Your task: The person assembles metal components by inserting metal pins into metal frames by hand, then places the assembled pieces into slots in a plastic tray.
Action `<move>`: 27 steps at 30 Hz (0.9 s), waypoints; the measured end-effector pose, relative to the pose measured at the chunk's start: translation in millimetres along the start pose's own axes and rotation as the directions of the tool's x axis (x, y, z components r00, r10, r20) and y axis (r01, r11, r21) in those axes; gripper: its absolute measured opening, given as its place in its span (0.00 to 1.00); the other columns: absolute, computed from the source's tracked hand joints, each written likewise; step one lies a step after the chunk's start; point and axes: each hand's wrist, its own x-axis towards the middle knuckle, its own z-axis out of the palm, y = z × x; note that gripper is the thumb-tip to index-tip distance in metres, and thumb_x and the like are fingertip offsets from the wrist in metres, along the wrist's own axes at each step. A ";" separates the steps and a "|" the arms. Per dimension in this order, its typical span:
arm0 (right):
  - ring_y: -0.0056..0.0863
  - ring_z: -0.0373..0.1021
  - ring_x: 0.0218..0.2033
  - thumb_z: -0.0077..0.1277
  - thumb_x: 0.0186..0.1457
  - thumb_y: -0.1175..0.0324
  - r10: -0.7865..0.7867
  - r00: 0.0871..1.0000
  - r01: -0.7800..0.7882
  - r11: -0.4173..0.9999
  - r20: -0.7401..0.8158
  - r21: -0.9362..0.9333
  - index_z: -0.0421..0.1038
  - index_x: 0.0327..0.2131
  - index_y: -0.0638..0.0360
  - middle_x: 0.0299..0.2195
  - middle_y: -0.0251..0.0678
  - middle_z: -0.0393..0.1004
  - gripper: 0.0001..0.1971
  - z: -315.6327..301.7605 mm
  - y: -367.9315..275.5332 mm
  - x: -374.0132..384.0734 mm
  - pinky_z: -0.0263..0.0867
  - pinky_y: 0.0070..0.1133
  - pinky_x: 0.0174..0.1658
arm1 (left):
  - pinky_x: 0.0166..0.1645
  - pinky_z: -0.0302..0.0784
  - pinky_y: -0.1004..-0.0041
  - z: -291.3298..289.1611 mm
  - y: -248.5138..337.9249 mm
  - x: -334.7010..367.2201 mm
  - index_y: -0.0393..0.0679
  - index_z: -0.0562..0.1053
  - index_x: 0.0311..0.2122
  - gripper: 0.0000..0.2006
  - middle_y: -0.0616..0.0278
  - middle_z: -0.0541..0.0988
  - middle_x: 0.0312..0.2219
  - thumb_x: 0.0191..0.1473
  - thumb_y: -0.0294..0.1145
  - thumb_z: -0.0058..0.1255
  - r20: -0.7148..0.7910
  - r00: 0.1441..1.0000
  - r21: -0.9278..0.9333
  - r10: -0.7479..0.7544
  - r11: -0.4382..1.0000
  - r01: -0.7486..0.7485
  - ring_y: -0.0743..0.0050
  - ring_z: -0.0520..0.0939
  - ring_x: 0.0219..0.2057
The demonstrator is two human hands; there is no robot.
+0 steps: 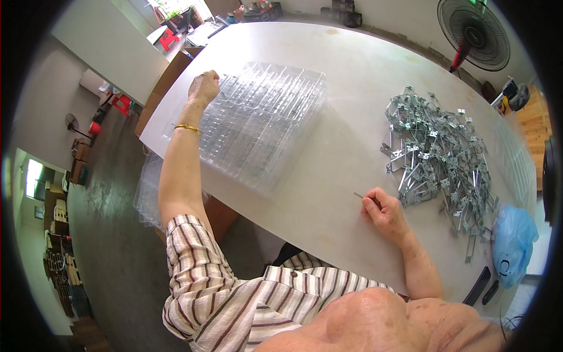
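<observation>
Clear plastic trays [267, 117] with rows of narrow slots lie stacked on the left part of the white table [352, 64]. My left hand [204, 88] is closed in a fist at the far left edge of the trays; what its fingers hold, if anything, is hidden. Over the table's near side, my right hand [384, 214] pinches a thin metal piece [358, 195] that sticks out to the left from between thumb and fingers. To the right of it spreads a tangled heap of grey metal brackets [437, 149].
A blue plastic bag [515, 243] rests at the table's right edge, with a black phone-like object [478, 286] nearby. Another clear tray [513, 149] lies far right. More trays [149, 190] sit below the table's left edge. A fan [474, 32] stands behind.
</observation>
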 end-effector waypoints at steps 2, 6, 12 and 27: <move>0.14 0.69 0.21 0.50 0.65 0.69 -0.001 1.000 0.001 1.000 -0.003 0.017 0.69 0.34 0.62 0.21 0.29 0.74 0.07 0.3 1.9 0.2 0.65 0.16 0.25 | 0.51 0.77 0.59 -18.4 15.3 -7.1 0.45 0.80 0.41 0.11 0.46 0.83 0.37 0.55 0.33 0.50 -0.036 0.999 0.019 0.003 1.000 -0.003 0.49 0.83 0.43; 0.14 0.69 0.21 0.49 0.65 0.67 0.030 1.000 -0.029 0.994 -0.006 0.104 0.69 0.34 0.60 0.22 0.28 0.75 0.08 -0.7 10.2 4.0 0.64 0.15 0.25 | 0.42 0.80 0.63 -47.7 72.6 -33.4 0.43 0.80 0.38 0.09 0.48 0.83 0.31 0.56 0.32 0.51 -0.287 0.933 -0.332 0.216 0.891 -0.309 0.53 0.86 0.35; 0.13 0.67 0.20 0.49 0.66 0.67 0.058 0.998 -0.053 0.987 -0.032 0.155 0.69 0.34 0.59 0.22 0.27 0.74 0.07 -5.7 19.1 8.6 0.62 0.15 0.23 | 0.39 0.73 0.82 -121.7 234.6 -160.9 0.39 0.78 0.43 0.08 0.69 0.80 0.30 0.63 0.31 0.52 -0.162 0.739 -0.824 0.654 0.321 -0.466 0.90 0.76 0.33; 0.12 0.67 0.21 0.48 0.67 0.65 0.016 0.998 -0.008 0.988 -0.053 0.155 0.69 0.35 0.58 0.24 0.27 0.74 0.08 -3.0 29.5 19.7 0.64 0.14 0.24 | 0.34 0.74 0.60 -205.5 303.8 -287.0 0.31 0.75 0.32 0.14 0.45 0.76 0.20 0.58 0.34 0.45 -0.025 0.316 -0.988 0.948 -0.071 0.136 0.58 0.77 0.23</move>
